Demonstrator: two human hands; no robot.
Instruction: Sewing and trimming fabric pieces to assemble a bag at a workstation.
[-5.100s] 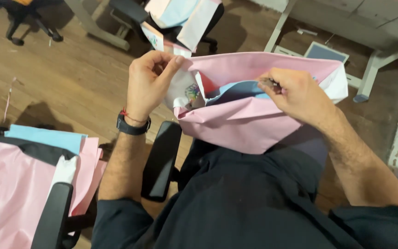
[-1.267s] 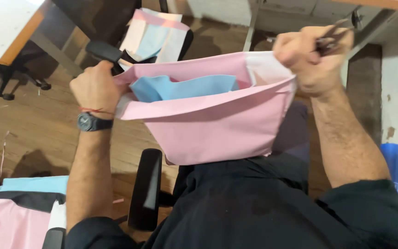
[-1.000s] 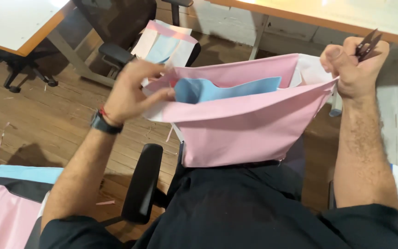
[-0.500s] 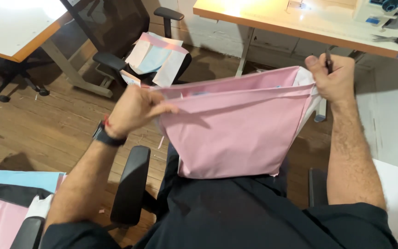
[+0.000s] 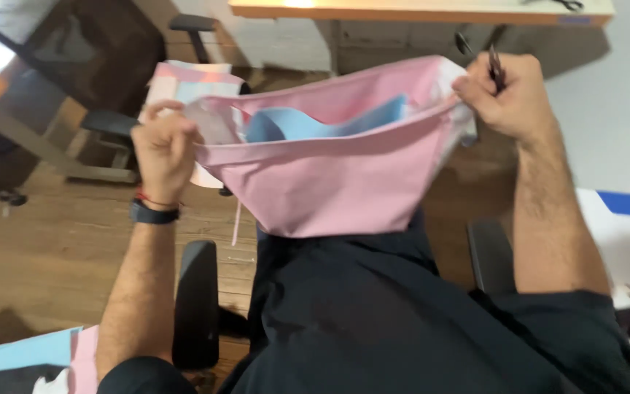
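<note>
The left hand (image 5: 163,146) and right hand (image 5: 508,98) each pinch a top corner of the pink cloth bag (image 5: 329,175), stretching its mouth open between them, apparently to show the blue lining (image 5: 315,124). The right fist also clamps small snips (image 5: 496,67) above its grip.

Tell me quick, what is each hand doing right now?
Left hand: closed, gripping the left edge of the pink fabric piece.
Right hand: closed, gripping the fabric's right edge plus a small dark tool.

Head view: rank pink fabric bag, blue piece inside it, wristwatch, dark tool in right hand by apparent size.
1. pink fabric bag
2. blue piece (partly hidden inside)
3. wristwatch
4. dark tool, mostly hidden in the right hand; watch versus tool is unsure.
</note>
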